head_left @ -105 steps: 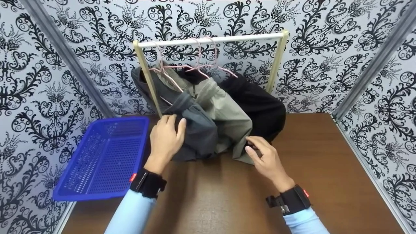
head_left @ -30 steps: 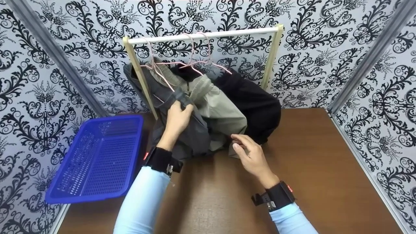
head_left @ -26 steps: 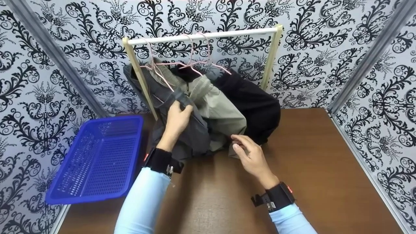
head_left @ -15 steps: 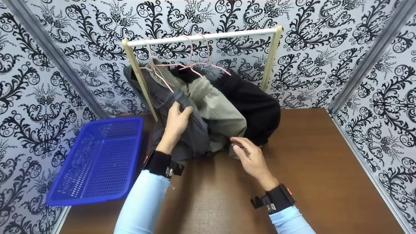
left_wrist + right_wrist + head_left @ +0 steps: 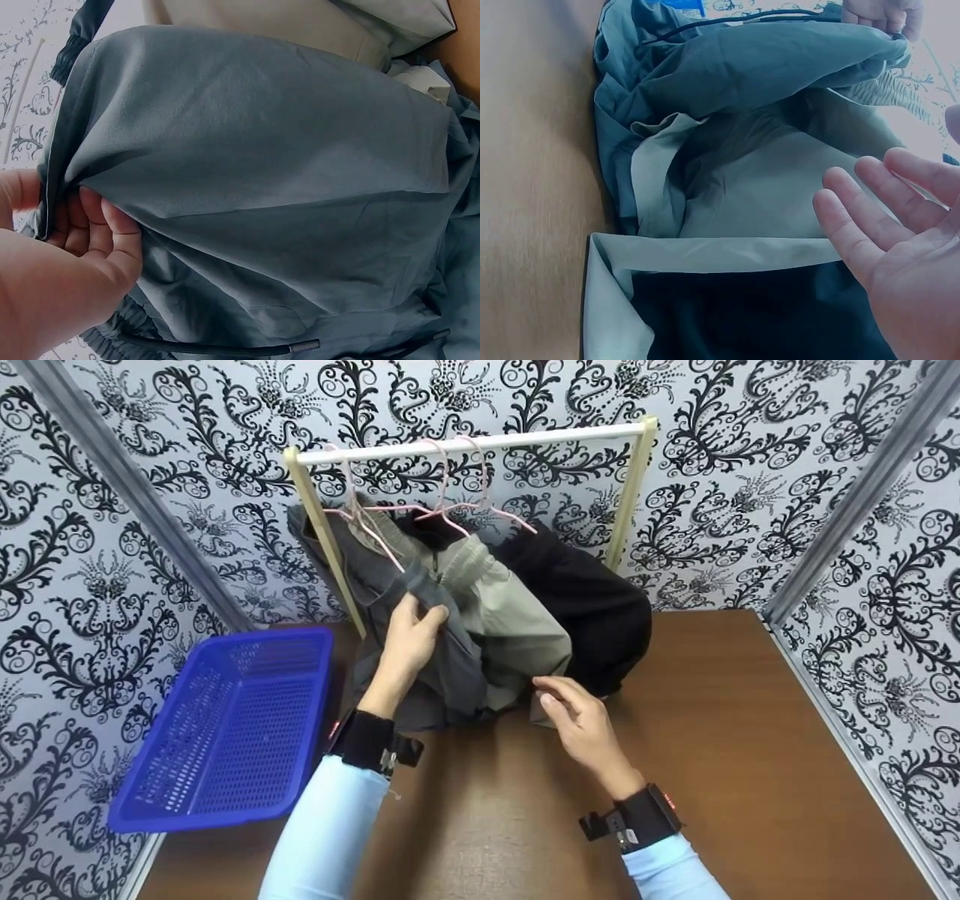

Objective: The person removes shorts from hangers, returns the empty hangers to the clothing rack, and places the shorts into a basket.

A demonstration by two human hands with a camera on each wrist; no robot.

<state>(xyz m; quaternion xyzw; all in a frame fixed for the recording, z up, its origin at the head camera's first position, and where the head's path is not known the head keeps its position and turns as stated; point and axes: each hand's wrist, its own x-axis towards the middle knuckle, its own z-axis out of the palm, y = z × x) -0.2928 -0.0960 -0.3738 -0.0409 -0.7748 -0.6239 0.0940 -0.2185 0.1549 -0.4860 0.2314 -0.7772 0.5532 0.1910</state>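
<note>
Table: brown top (image 5: 495, 840), runs from the near edge back to the rack.
Basket: blue plastic (image 5: 259, 735), on the left side, well apart from both hands.
Right hand: (image 5: 589, 731) palm turned inward, fingers loosely bent and spread, holding nothing; just beside the near hem of the pale pants. From here I cannot tell whether a fingertip brushes that cloth.
Left hand: (image 5: 411, 641) thumb and fingers pinch the waistband edge of the grey pants.
Grey pants: (image 5: 461, 671) leftmost on the rack; long axis slopes from the far-left waistband down to the near right, lower end at table level.
Governing relation: the left hand is at the grey pants; the right hand lies apart, to their near right.
Pale pants: (image 5: 517, 619) middle position, between grey and black.
Black pants: (image 5: 600, 607) rightmost, farther back.
Hangers: three, pink (image 5: 381, 542), hooked on the bar.
Rack: white bar (image 5: 540, 438) on pale posts, before the patterned wall.
</note>
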